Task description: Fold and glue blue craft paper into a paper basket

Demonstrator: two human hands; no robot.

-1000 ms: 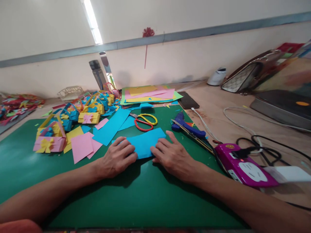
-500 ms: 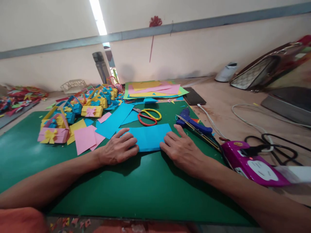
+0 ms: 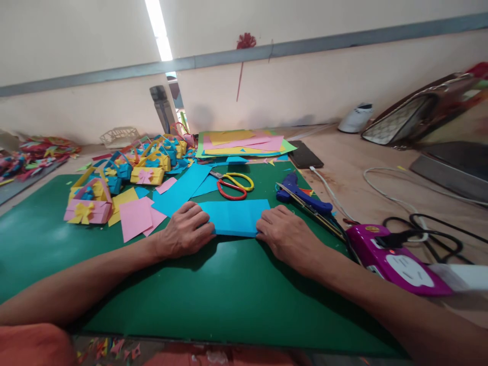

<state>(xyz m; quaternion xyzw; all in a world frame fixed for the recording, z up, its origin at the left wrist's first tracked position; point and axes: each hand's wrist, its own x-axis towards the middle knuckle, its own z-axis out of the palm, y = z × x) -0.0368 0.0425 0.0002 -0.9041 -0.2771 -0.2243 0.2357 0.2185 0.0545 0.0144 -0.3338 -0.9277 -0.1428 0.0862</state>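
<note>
A rectangular sheet of blue paper (image 3: 237, 217) lies on the green mat (image 3: 229, 290) in front of me, its near edge folded up in a narrow strip. My left hand (image 3: 189, 229) is closed on its left end, fingers curled over the near corner. At the right end, my right hand (image 3: 284, 234) grips the other near corner with bent fingers. Both thumbs are hidden. Just beyond the sheet are scissors (image 3: 232, 186) with one red and one yellow handle. Another blue paper piece (image 3: 183, 190) sits behind my left hand.
Small paper baskets (image 3: 89, 203) stand at left, with pink paper cards (image 3: 135, 218) nearby. A stack of coloured paper (image 3: 244, 142) lies at the back beside a phone (image 3: 305, 155). To the right are a blue glue gun (image 3: 305, 194) and a purple power strip (image 3: 396, 262) with cables.
My fingers have drawn in closer on both ends of the blue paper; the right index finger, raised before, is now down. The view has tilted slightly.
</note>
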